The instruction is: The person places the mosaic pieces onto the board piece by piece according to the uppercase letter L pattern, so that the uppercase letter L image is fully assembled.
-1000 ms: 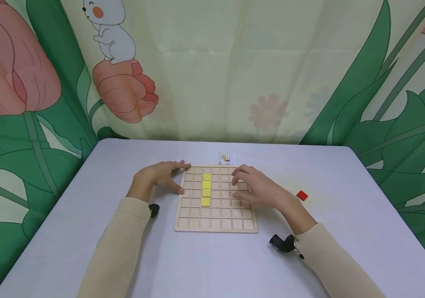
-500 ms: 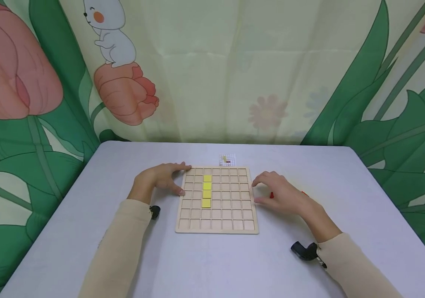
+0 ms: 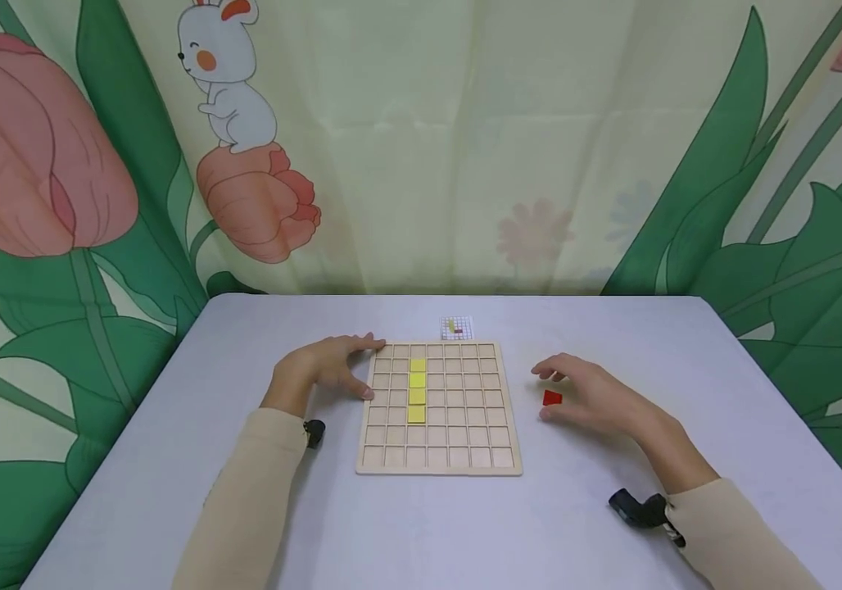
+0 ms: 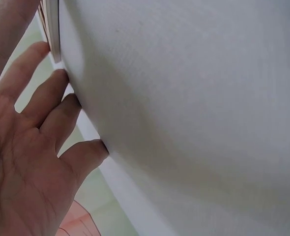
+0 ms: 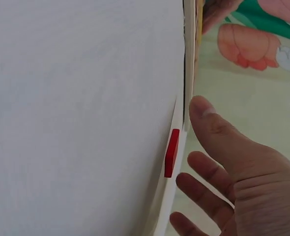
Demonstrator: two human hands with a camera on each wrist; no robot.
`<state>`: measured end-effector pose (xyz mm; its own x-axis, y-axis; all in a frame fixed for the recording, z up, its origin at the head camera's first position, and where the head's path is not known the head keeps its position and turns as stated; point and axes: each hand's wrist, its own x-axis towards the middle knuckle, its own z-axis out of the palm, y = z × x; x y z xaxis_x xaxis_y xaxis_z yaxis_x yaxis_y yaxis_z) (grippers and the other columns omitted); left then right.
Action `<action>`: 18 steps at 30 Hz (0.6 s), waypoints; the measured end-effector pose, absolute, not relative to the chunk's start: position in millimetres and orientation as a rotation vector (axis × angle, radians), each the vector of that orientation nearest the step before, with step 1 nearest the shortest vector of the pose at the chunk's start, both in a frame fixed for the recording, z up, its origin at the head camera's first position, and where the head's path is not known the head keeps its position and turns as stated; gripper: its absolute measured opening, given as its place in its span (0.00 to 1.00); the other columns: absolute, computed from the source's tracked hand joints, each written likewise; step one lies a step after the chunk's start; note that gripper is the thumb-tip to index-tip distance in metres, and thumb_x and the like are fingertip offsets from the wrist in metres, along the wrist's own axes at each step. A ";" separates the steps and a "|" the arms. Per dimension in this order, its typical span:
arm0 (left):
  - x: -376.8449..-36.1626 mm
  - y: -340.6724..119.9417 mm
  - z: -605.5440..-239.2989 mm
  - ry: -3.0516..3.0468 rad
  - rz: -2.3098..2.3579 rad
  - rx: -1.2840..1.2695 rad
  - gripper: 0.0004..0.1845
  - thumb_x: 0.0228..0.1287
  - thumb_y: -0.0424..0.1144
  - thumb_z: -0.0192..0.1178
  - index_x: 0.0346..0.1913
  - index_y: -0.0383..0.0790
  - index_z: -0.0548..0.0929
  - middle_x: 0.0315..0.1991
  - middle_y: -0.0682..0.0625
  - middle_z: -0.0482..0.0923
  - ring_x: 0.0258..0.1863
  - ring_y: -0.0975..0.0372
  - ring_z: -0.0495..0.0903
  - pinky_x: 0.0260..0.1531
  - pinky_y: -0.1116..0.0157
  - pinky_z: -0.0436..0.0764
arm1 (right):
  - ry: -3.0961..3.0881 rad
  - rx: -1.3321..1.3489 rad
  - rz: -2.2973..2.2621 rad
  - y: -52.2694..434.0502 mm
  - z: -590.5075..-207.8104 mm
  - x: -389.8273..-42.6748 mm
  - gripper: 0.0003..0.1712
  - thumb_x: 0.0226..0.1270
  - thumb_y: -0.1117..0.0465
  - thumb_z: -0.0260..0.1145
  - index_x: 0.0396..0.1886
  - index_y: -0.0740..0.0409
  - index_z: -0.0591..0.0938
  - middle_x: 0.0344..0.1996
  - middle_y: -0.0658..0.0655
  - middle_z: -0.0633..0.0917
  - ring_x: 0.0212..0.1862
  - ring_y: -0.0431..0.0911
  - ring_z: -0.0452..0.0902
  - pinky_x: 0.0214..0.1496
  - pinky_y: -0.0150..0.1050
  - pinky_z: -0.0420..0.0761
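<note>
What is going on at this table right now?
A person sits at a wooden grid board that has four yellow tiles in one column. The left hand rests against the board's left edge. The right hand hovers open over a red tile lying on the table beside the board, not gripping it.

Pale grey table. On it: wooden grid board touching left hand, red tile just under right hand, small pattern card just beyond board.
</note>
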<state>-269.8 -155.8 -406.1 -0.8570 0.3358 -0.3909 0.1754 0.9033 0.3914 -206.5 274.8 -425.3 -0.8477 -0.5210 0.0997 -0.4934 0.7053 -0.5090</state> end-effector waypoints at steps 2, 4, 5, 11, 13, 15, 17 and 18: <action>-271.2 -154.4 -405.0 2.604 0.483 0.394 0.52 0.35 0.61 0.75 0.69 0.70 0.60 0.74 0.61 0.48 0.73 0.56 0.45 0.66 0.45 0.53 | 2.857 -0.844 -0.831 279.7 -423.8 -204.5 0.34 0.50 0.51 0.76 0.58 0.50 0.74 0.48 0.48 0.79 0.51 0.46 0.74 0.53 0.48 0.75; -271.7 -154.8 -403.8 2.607 0.486 0.409 0.52 0.35 0.61 0.75 0.69 0.70 0.60 0.74 0.59 0.48 0.73 0.56 0.45 0.66 0.44 0.54 | 2.860 -0.842 -0.833 282.8 -422.7 -203.7 0.34 0.50 0.52 0.76 0.57 0.50 0.75 0.47 0.48 0.79 0.51 0.46 0.74 0.54 0.48 0.74; -271.5 -155.7 -403.4 2.609 0.484 0.410 0.53 0.35 0.61 0.75 0.70 0.69 0.61 0.74 0.59 0.48 0.73 0.56 0.45 0.66 0.44 0.54 | 2.855 -0.842 -0.834 283.8 -422.4 -203.6 0.34 0.50 0.53 0.76 0.57 0.51 0.75 0.47 0.48 0.80 0.50 0.46 0.74 0.54 0.48 0.74; -270.0 -159.7 -405.4 2.608 0.472 0.416 0.53 0.35 0.61 0.75 0.70 0.68 0.60 0.74 0.57 0.49 0.73 0.54 0.45 0.66 0.44 0.53 | 2.832 -0.818 -0.785 288.8 -423.6 -203.3 0.32 0.52 0.53 0.75 0.57 0.51 0.75 0.43 0.47 0.80 0.49 0.45 0.74 0.56 0.48 0.73; -270.0 -159.5 -406.5 2.603 0.491 0.423 0.53 0.35 0.62 0.74 0.70 0.68 0.60 0.74 0.58 0.49 0.73 0.55 0.45 0.66 0.44 0.52 | 2.852 -0.794 -0.756 290.7 -424.6 -202.5 0.31 0.51 0.53 0.75 0.56 0.51 0.75 0.42 0.46 0.80 0.49 0.44 0.74 0.56 0.48 0.73; -269.6 -159.7 -407.1 2.601 0.504 0.426 0.53 0.35 0.62 0.74 0.70 0.68 0.60 0.74 0.58 0.49 0.73 0.55 0.45 0.66 0.44 0.53 | 2.868 -0.781 -0.744 291.4 -426.0 -202.0 0.31 0.52 0.53 0.75 0.56 0.51 0.76 0.42 0.45 0.80 0.49 0.44 0.74 0.56 0.48 0.73; -269.4 -159.4 -407.3 2.604 0.506 0.419 0.53 0.35 0.61 0.75 0.70 0.69 0.60 0.74 0.58 0.49 0.73 0.55 0.45 0.66 0.44 0.52 | 2.870 -0.796 -0.738 291.7 -427.1 -201.9 0.31 0.52 0.53 0.75 0.56 0.51 0.76 0.42 0.45 0.80 0.48 0.44 0.74 0.56 0.48 0.73; -269.1 -159.3 -407.5 2.605 0.502 0.412 0.53 0.35 0.61 0.75 0.70 0.69 0.60 0.74 0.58 0.49 0.73 0.55 0.46 0.66 0.44 0.53 | 2.869 -0.796 -0.742 291.4 -427.3 -201.9 0.30 0.52 0.52 0.75 0.56 0.51 0.76 0.42 0.45 0.80 0.48 0.43 0.74 0.56 0.47 0.73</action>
<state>-269.1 -159.3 -407.5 -0.8528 0.3652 -0.3733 0.2003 0.8889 0.4121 -201.9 291.4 -427.3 -0.8629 -0.5021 0.0568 -0.4668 0.7489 -0.4703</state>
